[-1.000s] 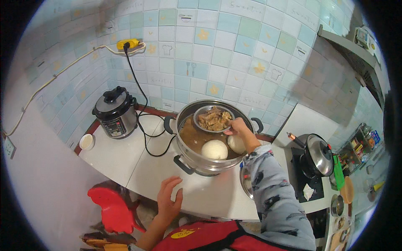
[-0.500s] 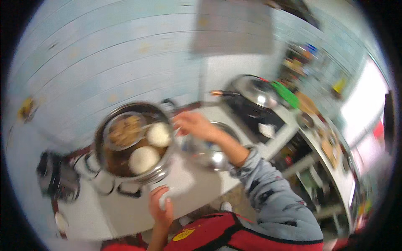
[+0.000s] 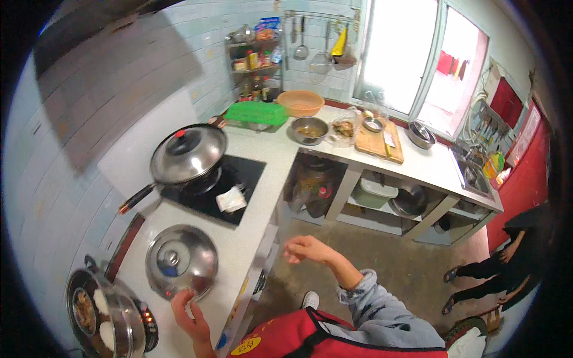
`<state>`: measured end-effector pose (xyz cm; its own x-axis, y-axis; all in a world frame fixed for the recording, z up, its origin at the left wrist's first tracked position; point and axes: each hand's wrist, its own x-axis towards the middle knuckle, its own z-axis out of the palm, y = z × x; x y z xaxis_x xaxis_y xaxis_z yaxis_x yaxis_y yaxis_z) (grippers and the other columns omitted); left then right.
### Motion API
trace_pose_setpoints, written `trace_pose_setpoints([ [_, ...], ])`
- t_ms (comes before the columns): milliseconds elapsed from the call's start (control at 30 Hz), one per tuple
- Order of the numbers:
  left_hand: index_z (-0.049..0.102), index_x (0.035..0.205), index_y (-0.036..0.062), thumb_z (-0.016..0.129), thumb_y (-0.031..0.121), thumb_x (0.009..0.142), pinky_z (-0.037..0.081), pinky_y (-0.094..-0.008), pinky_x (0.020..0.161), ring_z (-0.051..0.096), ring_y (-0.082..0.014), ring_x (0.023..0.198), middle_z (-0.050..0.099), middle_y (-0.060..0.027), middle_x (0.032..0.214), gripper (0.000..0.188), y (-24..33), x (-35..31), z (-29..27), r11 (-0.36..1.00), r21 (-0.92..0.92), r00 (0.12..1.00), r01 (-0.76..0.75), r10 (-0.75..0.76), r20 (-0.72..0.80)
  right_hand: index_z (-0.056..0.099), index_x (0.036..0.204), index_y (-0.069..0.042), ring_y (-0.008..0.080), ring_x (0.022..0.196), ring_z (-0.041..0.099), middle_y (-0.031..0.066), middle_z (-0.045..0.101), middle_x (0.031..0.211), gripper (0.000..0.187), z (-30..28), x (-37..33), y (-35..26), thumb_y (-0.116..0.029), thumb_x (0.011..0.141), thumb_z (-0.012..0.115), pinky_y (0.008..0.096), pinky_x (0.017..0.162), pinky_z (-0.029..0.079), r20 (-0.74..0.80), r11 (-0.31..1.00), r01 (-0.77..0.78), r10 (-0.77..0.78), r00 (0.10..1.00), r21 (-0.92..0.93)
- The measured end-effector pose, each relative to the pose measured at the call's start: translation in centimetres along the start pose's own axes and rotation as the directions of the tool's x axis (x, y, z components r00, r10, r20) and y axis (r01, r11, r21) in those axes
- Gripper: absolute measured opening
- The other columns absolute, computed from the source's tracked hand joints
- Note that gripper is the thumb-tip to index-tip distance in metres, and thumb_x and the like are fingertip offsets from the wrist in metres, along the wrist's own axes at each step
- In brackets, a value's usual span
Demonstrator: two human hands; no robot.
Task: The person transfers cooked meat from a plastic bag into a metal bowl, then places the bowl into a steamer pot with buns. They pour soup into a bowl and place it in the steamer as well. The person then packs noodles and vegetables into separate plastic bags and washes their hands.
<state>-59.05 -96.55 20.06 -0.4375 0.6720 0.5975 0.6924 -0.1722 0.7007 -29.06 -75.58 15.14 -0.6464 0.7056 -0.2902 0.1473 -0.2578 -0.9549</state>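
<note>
My left hand [image 3: 190, 316] is open above the counter's front part, thumb and fingers apart, next to the near rim of a domed steel lid [image 3: 182, 262]. Whether its fingertips touch the lid, I cannot tell. My right hand [image 3: 307, 249] hangs in the air past the counter edge with loosely bent fingers and nothing visible in it. At the lower left stands a steel pot [image 3: 132, 316], uncovered, holding a dish of brown food pieces [image 3: 85, 310] and white round buns [image 3: 107, 334].
A lidded wok [image 3: 190, 156] sits on a black cooktop [image 3: 248, 179], beside a white cloth [image 3: 231, 200]. Farther along are a green cover [image 3: 255, 113], a steel bowl [image 3: 309, 130], a cutting board [image 3: 373, 146] and a sink [image 3: 471, 173]. Another person [image 3: 507, 262] is at the right.
My view has swung right, so the pot now lies at the lower left. My right hand has left the pot's rim and moved out over the floor. My left hand is now by the lid.
</note>
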Motion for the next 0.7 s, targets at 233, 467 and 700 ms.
trace_pose_setpoints([
  [233,0.05,0.11,-0.0034,0.043,-0.006,0.084,0.043,-0.0311,0.085,0.054,-0.0198,0.092,0.049,-0.0126,0.106,0.028,4.5,4.5,15.9,0.954,-0.299,0.999,0.028,-0.014,0.048,0.05,0.113,0.002,0.0133,0.075,0.06,0.0091,0.061,0.094,0.031,-14.5,-6.4,3.4,-0.02,0.093,0.045,0.0257,0.066,0.051,-0.23,0.992,0.035,-0.006,0.973,0.121],
  [467,0.051,0.108,-0.0014,0.043,-0.003,0.084,0.042,-0.0306,0.086,0.054,-0.0185,0.092,0.049,-0.0111,0.109,0.026,10.3,7.2,30.3,0.883,-0.469,0.948,-0.001,0.15,0.28,0.05,0.113,0.002,0.0133,0.075,0.06,0.0097,0.061,0.095,0.031,-23.1,-17.3,5.3,-0.021,0.092,0.046,0.0251,0.065,0.051,-0.583,0.976,0.153,-0.033,0.812,0.157],
  [700,0.05,0.112,-0.002,0.043,0.001,0.089,0.04,-0.0284,0.087,0.052,-0.0166,0.094,0.052,-0.0085,0.107,0.024,15.9,8.0,43.6,0.794,-0.608,0.849,0.026,0.303,0.433,0.051,0.114,0.0,0.0137,0.078,0.061,0.0094,0.061,0.098,0.033,-24.4,-30.2,12.4,-0.024,0.091,0.049,0.0267,0.07,0.051,-0.82,0.932,0.187,0.164,0.548,0.312],
])
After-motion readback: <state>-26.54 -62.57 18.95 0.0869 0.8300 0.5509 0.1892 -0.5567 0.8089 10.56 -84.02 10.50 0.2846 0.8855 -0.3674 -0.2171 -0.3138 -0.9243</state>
